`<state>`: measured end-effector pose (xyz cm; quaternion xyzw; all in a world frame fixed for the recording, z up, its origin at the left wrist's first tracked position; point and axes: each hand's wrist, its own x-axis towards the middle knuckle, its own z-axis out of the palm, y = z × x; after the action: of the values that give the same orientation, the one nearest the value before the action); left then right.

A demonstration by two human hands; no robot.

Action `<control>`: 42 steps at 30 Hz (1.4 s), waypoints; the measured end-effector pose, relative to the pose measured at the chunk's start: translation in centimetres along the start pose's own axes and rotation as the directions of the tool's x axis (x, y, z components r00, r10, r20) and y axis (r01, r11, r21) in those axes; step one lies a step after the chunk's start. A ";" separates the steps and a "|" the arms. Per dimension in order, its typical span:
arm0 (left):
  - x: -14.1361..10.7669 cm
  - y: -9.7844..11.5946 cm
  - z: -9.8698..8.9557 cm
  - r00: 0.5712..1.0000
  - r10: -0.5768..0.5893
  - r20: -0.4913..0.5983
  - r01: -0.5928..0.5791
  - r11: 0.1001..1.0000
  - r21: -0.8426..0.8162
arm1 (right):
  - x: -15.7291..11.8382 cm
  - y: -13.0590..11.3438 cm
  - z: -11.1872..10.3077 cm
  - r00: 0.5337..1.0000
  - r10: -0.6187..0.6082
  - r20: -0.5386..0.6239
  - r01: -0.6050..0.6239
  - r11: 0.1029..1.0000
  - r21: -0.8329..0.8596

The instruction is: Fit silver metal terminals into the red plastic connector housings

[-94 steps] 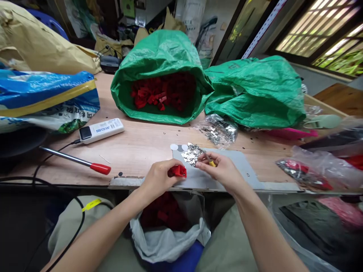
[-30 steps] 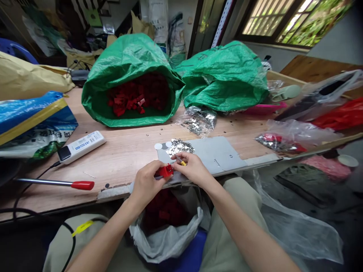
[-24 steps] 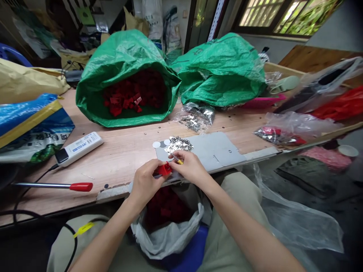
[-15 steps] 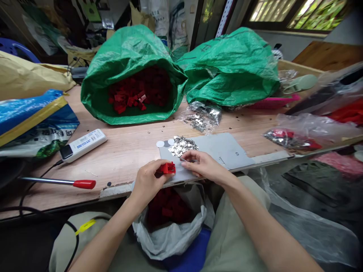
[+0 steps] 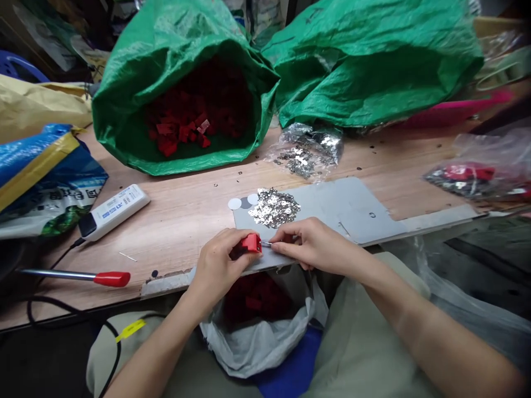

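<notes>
Between the thumb and fingers of my left hand (image 5: 222, 260) is a small red plastic part (image 5: 251, 243), its open end facing right. My right hand (image 5: 305, 244) pinches a thin metal piece (image 5: 266, 244), whose tip is at the open end of the red part; whether it is inside cannot be made out. Both hands are over the front edge of a grey plate (image 5: 332, 213). A pile of small shiny metal pieces (image 5: 274, 208) lies on the plate just beyond my hands.
An open green sack (image 5: 182, 160) of red parts stands behind, beside another green sack (image 5: 373, 72). A clear bag of metal pieces (image 5: 305, 157) lies before them. Left are a white device (image 5: 118, 213) and a red-handled lever (image 5: 112, 278). A white bag (image 5: 257, 354) hangs below the edge.
My right hand has brought the metal piece up to the red part's open end. The red part has turned slightly. The view has moved closer and lower over the table.
</notes>
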<state>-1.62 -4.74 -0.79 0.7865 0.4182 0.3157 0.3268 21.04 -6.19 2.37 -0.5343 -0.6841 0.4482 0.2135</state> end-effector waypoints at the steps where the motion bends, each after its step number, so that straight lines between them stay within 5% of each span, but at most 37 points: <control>1: 0.0 0.1 0.0 1.000 -0.005 0.006 0.005 1.000 0.004 | 0.1 0.0 -0.1 0.999 0.025 0.041 -0.026 0.999 0.032; 5: 0.0 0.3 -0.1 0.999 -0.030 0.024 0.030 1.000 0.009 | 0.5 -0.2 -0.7 0.989 0.054 0.138 -0.064 0.995 0.073; 14: -0.2 0.3 -0.1 1.000 0.010 -0.006 -0.010 1.000 0.028 | 0.9 -0.1 -0.8 0.985 0.051 0.164 -0.057 0.998 0.031; 24: 0.1 0.3 -0.2 1.000 0.008 0.017 -0.009 0.999 0.033 | 1.2 -0.2 -0.4 0.993 -0.070 0.099 0.079 0.993 -0.090; 29: -0.1 0.2 -0.2 1.000 0.001 0.009 -0.002 0.999 0.037 | 1.0 0.1 -0.4 0.993 -0.071 0.099 0.073 0.997 -0.021; 38: 0.2 0.4 -0.3 1.000 0.006 0.030 -0.007 1.000 0.018 | 1.1 -0.8 0.1 0.993 -0.115 -0.020 0.109 0.973 -0.204; 42: 0.3 0.3 -0.2 0.999 0.017 0.034 -0.018 1.000 0.014 | 1.2 -0.6 0.1 0.995 -0.100 -0.021 0.096 0.983 -0.159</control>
<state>-1.52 -4.55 -0.34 0.7976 0.4079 0.3022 0.3257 20.22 -5.19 2.57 -0.5216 -0.7397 0.3740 0.2021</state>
